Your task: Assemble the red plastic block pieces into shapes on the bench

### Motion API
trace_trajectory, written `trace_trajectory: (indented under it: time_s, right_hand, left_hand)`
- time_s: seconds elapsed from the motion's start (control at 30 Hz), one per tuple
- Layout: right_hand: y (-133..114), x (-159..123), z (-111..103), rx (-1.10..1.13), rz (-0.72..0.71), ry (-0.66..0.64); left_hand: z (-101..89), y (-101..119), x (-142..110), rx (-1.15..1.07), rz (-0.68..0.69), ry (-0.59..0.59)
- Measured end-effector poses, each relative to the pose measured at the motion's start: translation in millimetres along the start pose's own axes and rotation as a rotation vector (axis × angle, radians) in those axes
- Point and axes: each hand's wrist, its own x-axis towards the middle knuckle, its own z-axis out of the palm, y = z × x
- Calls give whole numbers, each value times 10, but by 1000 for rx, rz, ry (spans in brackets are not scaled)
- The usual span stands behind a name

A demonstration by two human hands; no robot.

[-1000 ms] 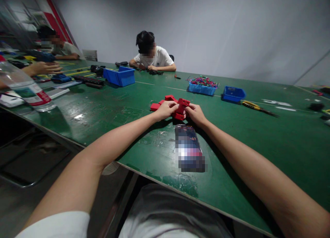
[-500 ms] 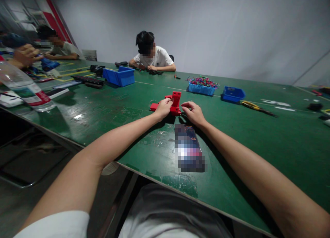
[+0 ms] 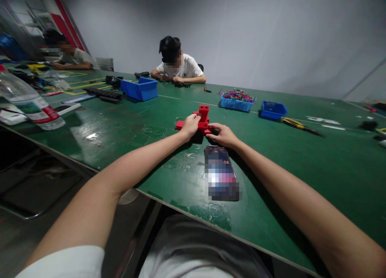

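A red plastic part (image 3: 204,118) with a holed upright block stands on the green table (image 3: 301,165) in front of me. My left hand (image 3: 189,126) grips it from the left, fingers curled round its side. My right hand (image 3: 222,135) touches its base from the right, fingers bent and pressed to it. More red pieces (image 3: 180,125) lie flat just left of my left hand. A phone (image 3: 221,172) lies face up on the table between my forearms.
Blue bins stand further back: a large one (image 3: 140,88), one with coloured bits (image 3: 236,100), a small one (image 3: 273,109). Yellow-handled pliers (image 3: 297,125) lie right. A water bottle (image 3: 25,98) is at far left. Two other people sit at the table's far side.
The red part was lying tilted in both hands; it now stands upright on the table. My right hand let go and came back to its base. A co-worker's hand at far left withdrew.
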Motion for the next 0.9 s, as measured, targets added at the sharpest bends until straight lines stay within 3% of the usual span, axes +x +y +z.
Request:
trace_trajectory:
  time_s: [0.23,0.4,0.6,0.77,0.9]
  right_hand:
    - [-25,-5,-7,9,67,46]
    - [-12,7,-6,159,138,120]
    - [7,33,-18,299,313,250]
    - [-11,41,-36,331,368,314]
    - [17,63,-40,503,437,363]
  left_hand:
    - [-2,6,-3,21,-10,12]
    - [-4,59,-17,31,-6,30]
    - [-9,125,-49,10,-127,-14]
    - [-12,118,-66,7,-100,17]
    - [-17,109,-52,23,-83,48]
